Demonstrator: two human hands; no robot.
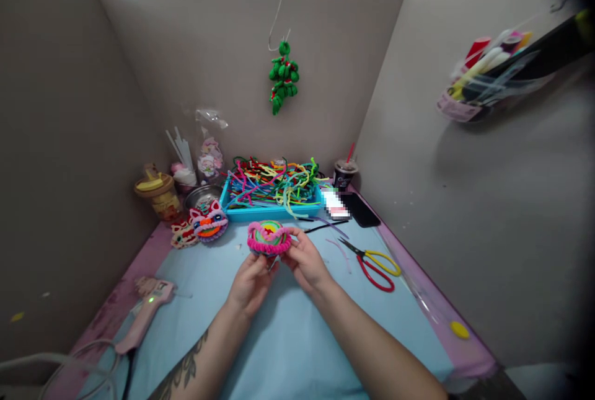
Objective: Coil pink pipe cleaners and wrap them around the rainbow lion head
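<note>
Between my two hands I hold a small round craft piece of fuzzy pipe cleaners, with a bright pink rim and bands of green, yellow and red inside. My left hand grips it from below on the left, fingers closed. On its right edge, my right hand pinches it between thumb and fingers. The piece is held just above the blue cloth. Part of its underside is hidden by my fingers.
A blue tray of pipe cleaners stands behind. Scissors and a black phone lie right, near a drink cup. On the left are a pink glue gun, with its cord, and a finished lion-face craft.
</note>
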